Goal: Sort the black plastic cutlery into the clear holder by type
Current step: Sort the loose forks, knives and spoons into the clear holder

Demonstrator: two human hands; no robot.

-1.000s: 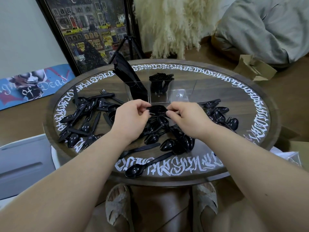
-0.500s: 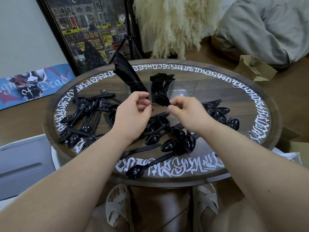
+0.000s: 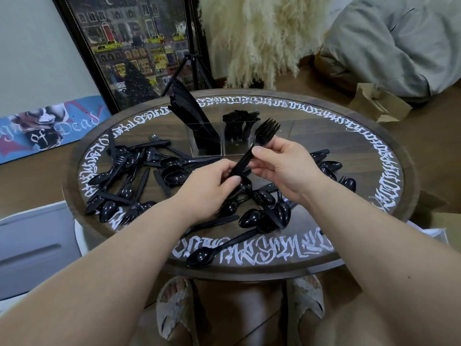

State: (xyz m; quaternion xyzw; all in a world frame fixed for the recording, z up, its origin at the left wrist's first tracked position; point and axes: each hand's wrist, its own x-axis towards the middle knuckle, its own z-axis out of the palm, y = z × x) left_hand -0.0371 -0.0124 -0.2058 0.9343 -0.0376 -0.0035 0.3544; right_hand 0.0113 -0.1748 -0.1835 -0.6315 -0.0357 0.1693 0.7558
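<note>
Black plastic fills our view: we hold one fork (image 3: 259,143) above the middle of the round wooden surface (image 3: 324,136), tines up and tilted toward one o'clock. Our left hand (image 3: 209,193) pinches the lower end of its handle with thumb and curled fingers (image 3: 230,182), and our right hand (image 3: 282,168) pinches the handle higher up, just under the tines.

Toward twelve o'clock of our hands stands the clear holder (image 3: 234,148); knives (image 3: 192,116) lean in its left compartment, forks (image 3: 239,121) stand in the middle one, and what its right part holds we cannot tell.

Loose cutlery lies on the surface: a heap (image 3: 129,176) at nine o'clock, spoons (image 3: 326,166) at three o'clock, more under our hands, and a lone spoon (image 3: 202,255) at six o'clock near the rim.
</note>
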